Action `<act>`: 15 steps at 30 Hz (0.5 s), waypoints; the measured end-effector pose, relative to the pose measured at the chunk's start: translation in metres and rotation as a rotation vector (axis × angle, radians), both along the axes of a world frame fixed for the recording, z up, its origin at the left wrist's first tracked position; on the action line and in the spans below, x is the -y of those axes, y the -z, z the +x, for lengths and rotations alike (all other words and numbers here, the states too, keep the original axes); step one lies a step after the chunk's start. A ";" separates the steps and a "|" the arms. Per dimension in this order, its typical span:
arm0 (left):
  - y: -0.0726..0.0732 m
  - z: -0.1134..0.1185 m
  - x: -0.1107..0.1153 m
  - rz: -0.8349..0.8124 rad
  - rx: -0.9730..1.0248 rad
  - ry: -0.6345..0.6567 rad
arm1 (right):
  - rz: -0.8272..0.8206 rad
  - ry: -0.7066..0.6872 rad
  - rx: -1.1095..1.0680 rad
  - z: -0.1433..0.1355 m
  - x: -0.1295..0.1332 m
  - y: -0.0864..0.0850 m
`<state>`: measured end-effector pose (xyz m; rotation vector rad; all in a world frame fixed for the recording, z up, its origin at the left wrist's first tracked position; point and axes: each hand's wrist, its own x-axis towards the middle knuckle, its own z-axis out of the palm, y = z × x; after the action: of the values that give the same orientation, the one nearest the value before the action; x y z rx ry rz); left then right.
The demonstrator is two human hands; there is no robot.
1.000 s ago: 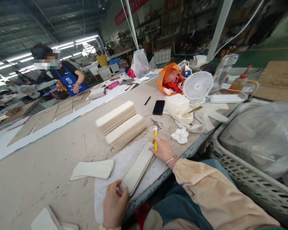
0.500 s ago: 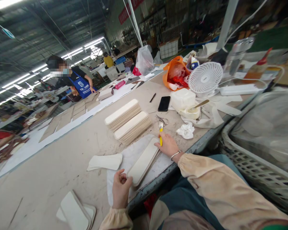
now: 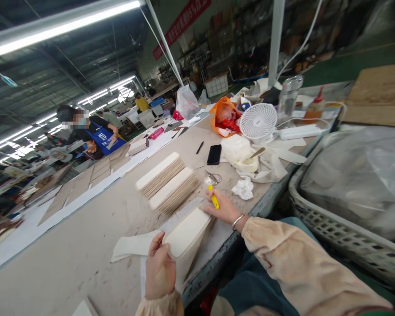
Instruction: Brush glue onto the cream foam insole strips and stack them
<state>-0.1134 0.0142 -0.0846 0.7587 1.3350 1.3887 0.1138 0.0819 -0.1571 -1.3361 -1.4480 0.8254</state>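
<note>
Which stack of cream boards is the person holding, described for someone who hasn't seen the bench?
On the long grey bench, three stacks of cream boards sit near the front edge. The held stack is the nearest one, lifted at one end by the left hand while the right hand, holding a yellow knife, steadies the far end. The two other stacks lie flat and untouched.

The left hand [image 3: 160,268] is covering the near end of the stack of cream boards [image 3: 187,230]. A white piece [image 3: 84,308] is getting cut off by the bottom edge. The red banner [image 3: 181,25] is reading too blurred to make out.
</note>
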 end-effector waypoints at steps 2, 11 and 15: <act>-0.013 0.008 -0.006 0.032 0.039 0.019 | 0.033 0.005 -0.099 0.001 0.000 -0.003; -0.047 0.028 -0.021 0.184 0.111 -0.074 | -0.133 0.010 -0.892 -0.003 -0.003 -0.016; -0.005 0.016 -0.011 0.096 0.105 -0.110 | 0.048 0.132 -0.935 0.006 -0.004 -0.025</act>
<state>-0.0977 0.0253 -0.0796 0.6740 1.2515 1.5675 0.1195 0.0860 -0.1317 -0.7974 -0.6272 1.1089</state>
